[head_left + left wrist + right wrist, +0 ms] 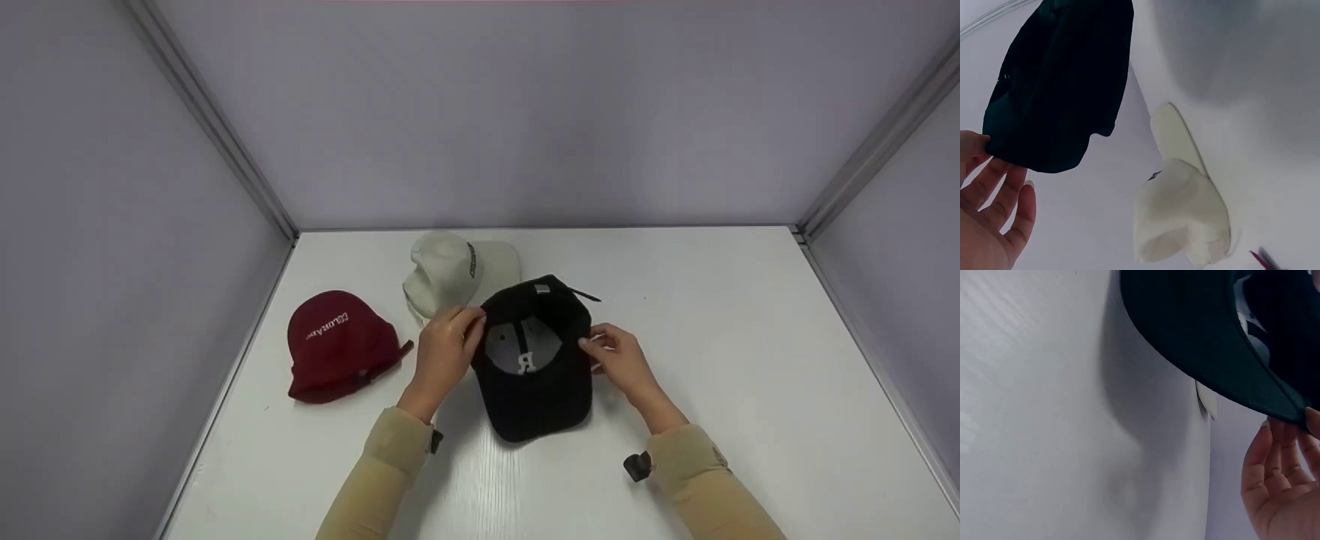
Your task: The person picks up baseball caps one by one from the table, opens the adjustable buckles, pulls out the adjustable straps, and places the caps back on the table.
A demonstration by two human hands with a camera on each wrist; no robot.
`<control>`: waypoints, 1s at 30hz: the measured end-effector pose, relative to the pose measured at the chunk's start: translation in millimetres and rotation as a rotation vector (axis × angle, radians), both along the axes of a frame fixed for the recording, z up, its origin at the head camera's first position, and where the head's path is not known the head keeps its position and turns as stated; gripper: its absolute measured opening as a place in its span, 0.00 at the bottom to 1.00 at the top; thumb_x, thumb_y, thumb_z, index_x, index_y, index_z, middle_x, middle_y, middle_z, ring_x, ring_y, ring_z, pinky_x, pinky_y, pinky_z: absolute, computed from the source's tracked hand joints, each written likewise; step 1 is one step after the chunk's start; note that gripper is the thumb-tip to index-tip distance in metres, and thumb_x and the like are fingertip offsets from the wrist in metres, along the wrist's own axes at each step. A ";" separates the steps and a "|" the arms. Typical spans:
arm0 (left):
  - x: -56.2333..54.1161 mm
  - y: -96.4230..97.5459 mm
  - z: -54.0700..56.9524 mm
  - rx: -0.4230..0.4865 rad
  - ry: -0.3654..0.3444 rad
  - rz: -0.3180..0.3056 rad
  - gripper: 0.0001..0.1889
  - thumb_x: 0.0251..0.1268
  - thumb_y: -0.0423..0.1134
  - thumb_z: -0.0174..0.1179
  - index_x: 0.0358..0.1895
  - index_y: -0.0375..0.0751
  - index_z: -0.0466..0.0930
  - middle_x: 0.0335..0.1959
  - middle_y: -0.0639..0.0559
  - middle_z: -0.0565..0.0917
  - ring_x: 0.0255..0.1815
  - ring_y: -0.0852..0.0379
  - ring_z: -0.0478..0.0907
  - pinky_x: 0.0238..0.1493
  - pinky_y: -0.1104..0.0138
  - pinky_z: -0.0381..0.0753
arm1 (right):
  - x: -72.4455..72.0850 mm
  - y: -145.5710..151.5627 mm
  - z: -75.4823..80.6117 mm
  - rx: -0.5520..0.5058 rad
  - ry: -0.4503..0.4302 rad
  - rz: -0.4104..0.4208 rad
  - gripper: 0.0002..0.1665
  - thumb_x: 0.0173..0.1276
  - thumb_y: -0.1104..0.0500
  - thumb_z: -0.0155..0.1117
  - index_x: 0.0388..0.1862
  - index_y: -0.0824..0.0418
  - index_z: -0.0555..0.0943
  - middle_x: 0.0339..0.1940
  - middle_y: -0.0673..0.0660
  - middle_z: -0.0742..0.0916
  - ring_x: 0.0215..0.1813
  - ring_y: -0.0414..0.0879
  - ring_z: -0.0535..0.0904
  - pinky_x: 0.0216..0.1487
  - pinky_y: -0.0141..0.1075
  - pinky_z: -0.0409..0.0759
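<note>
Both hands hold a black baseball cap (536,401) above the white table, its inside turned toward the head camera and its brim pointing to the near side. The left hand (444,352) pinches the cap's left edge between thumb and fingers. On the opposite edge, the right hand (621,360) pinches the rim near the brim. White stitching shows inside the crown, and a strap end sticks out at the far right. In the left wrist view, the thumb and fingers of the left hand (994,208) grip the dark fabric. The right wrist view shows the right hand (1283,484) under the brim's corner.
A cream cap (450,274) lies behind the black one, its brim partly covered by it. To the left sits a dark red cap (337,349) with white lettering. Grey panels (540,112) enclose the white table (750,360) at the back and sides.
</note>
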State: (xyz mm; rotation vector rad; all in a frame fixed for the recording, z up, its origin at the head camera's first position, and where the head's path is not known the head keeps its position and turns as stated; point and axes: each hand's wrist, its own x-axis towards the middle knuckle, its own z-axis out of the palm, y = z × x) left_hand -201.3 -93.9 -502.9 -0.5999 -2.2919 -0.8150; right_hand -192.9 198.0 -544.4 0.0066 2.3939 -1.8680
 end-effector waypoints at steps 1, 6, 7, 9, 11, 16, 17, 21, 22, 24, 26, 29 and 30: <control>-0.7 0.7 -1.7 -0.004 -0.019 0.004 0.04 0.67 0.34 0.63 0.38 0.41 0.86 0.32 0.52 0.84 0.31 0.55 0.81 0.32 0.62 0.80 | 1.4 1.2 -0.1 0.022 -0.010 0.009 0.16 0.70 0.56 0.66 0.48 0.67 0.78 0.34 0.58 0.84 0.33 0.50 0.83 0.35 0.43 0.82; -5.5 5.8 -9.6 -0.039 -0.110 0.029 0.04 0.68 0.36 0.62 0.37 0.43 0.86 0.31 0.53 0.84 0.30 0.57 0.81 0.31 0.62 0.80 | 7.2 7.0 -2.2 0.110 -0.049 0.031 0.13 0.69 0.58 0.66 0.44 0.66 0.79 0.27 0.56 0.84 0.29 0.51 0.82 0.29 0.37 0.79; -6.4 7.1 -11.0 -0.045 -0.124 0.034 0.04 0.68 0.36 0.62 0.37 0.43 0.86 0.31 0.54 0.83 0.30 0.58 0.81 0.31 0.62 0.80 | 8.4 8.1 -2.6 0.118 -0.053 0.034 0.13 0.69 0.58 0.66 0.43 0.67 0.79 0.26 0.56 0.84 0.28 0.50 0.82 0.28 0.36 0.78; -8.1 9.7 -14.2 -0.060 -0.143 0.042 0.04 0.69 0.37 0.62 0.36 0.44 0.86 0.31 0.55 0.83 0.30 0.59 0.80 0.31 0.63 0.80 | 9.9 10.2 -3.8 0.132 -0.062 0.034 0.12 0.68 0.59 0.66 0.43 0.68 0.78 0.25 0.56 0.84 0.27 0.50 0.81 0.27 0.35 0.77; -9.2 12.2 -17.4 -0.072 -0.157 0.044 0.04 0.68 0.37 0.62 0.36 0.45 0.86 0.30 0.55 0.83 0.30 0.59 0.80 0.32 0.63 0.79 | 11.7 11.5 -4.5 0.146 -0.073 0.027 0.11 0.68 0.60 0.66 0.41 0.67 0.78 0.25 0.56 0.84 0.26 0.50 0.82 0.27 0.35 0.77; -10.3 15.4 -27.0 -0.103 -0.181 0.045 0.04 0.67 0.37 0.63 0.35 0.45 0.86 0.29 0.55 0.83 0.30 0.58 0.80 0.33 0.63 0.79 | 14.8 13.1 -8.3 0.177 -0.084 0.021 0.08 0.66 0.62 0.66 0.37 0.67 0.78 0.23 0.56 0.83 0.25 0.52 0.82 0.25 0.34 0.77; -10.4 15.9 -28.3 -0.108 -0.185 0.045 0.04 0.67 0.37 0.63 0.34 0.45 0.86 0.29 0.55 0.83 0.30 0.58 0.80 0.33 0.63 0.79 | 15.3 13.3 -8.8 0.183 -0.083 0.023 0.08 0.66 0.62 0.66 0.36 0.67 0.78 0.23 0.56 0.83 0.25 0.52 0.81 0.25 0.34 0.76; -10.7 17.8 -32.5 -0.123 -0.205 0.036 0.03 0.67 0.37 0.63 0.35 0.45 0.86 0.31 0.55 0.84 0.31 0.57 0.81 0.33 0.62 0.80 | 17.5 13.6 -9.2 0.207 -0.085 0.029 0.07 0.66 0.63 0.66 0.35 0.66 0.78 0.23 0.55 0.82 0.23 0.48 0.80 0.24 0.34 0.76; -11.0 18.3 -33.4 -0.125 -0.208 0.033 0.03 0.67 0.36 0.63 0.35 0.45 0.86 0.31 0.55 0.84 0.31 0.57 0.81 0.33 0.62 0.80 | 17.8 13.8 -9.1 0.213 -0.084 0.031 0.07 0.66 0.63 0.66 0.34 0.66 0.78 0.23 0.55 0.82 0.22 0.47 0.80 0.24 0.33 0.75; -11.1 19.0 -34.8 -0.126 -0.220 0.028 0.04 0.67 0.36 0.63 0.35 0.45 0.86 0.31 0.55 0.83 0.30 0.57 0.81 0.33 0.62 0.80 | 18.4 14.2 -8.6 0.218 -0.089 0.035 0.07 0.66 0.63 0.65 0.34 0.66 0.78 0.23 0.55 0.81 0.22 0.46 0.79 0.23 0.33 0.75; -11.2 19.6 -35.9 -0.125 -0.227 0.027 0.04 0.67 0.36 0.63 0.35 0.45 0.86 0.31 0.55 0.83 0.30 0.58 0.81 0.33 0.62 0.79 | 18.5 14.9 -8.5 0.226 -0.094 0.037 0.07 0.67 0.63 0.65 0.34 0.66 0.78 0.24 0.55 0.81 0.22 0.46 0.80 0.23 0.33 0.75; -10.9 20.2 -36.7 -0.119 -0.240 0.022 0.04 0.67 0.36 0.63 0.35 0.44 0.86 0.30 0.55 0.83 0.30 0.58 0.81 0.33 0.63 0.79 | 19.1 16.3 -7.4 0.263 -0.100 0.043 0.08 0.68 0.61 0.66 0.34 0.65 0.78 0.25 0.56 0.82 0.24 0.48 0.81 0.24 0.34 0.76; -10.7 20.3 -37.1 -0.120 -0.245 0.021 0.04 0.67 0.36 0.63 0.35 0.44 0.86 0.30 0.55 0.83 0.30 0.58 0.80 0.34 0.63 0.79 | 19.6 16.8 -6.8 0.287 -0.093 0.050 0.09 0.68 0.60 0.66 0.34 0.65 0.78 0.26 0.56 0.83 0.25 0.48 0.82 0.25 0.34 0.76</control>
